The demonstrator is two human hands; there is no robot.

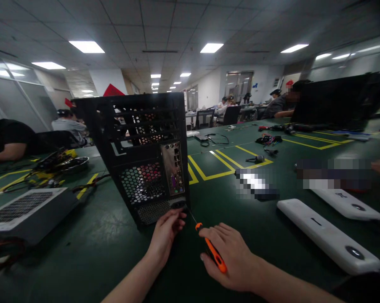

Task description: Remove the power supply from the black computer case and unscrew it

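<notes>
A black computer case [115, 126] stands upright on the green table with its rear panel facing me. Its metal port plate [171, 168] sits on the right side, above a honeycomb grille low down. My left hand [167, 231] has its fingers curled together at the panel's lower right corner; whatever they pinch is too small to make out. In my right hand [230, 254] is a screwdriver [215, 254] with an orange and black handle. Its thin shaft points up and left, the tip reaching the lower right corner of the case beside my left fingertips.
On the left lies a grey power supply [35, 212] near tangled cables [54, 168]. Two white devices [328, 235] and a blurred-out object [256, 183] lie to the right. Yellow tape [221, 176] marks the table. Beyond are a dark monitor [335, 103] and people seated at work.
</notes>
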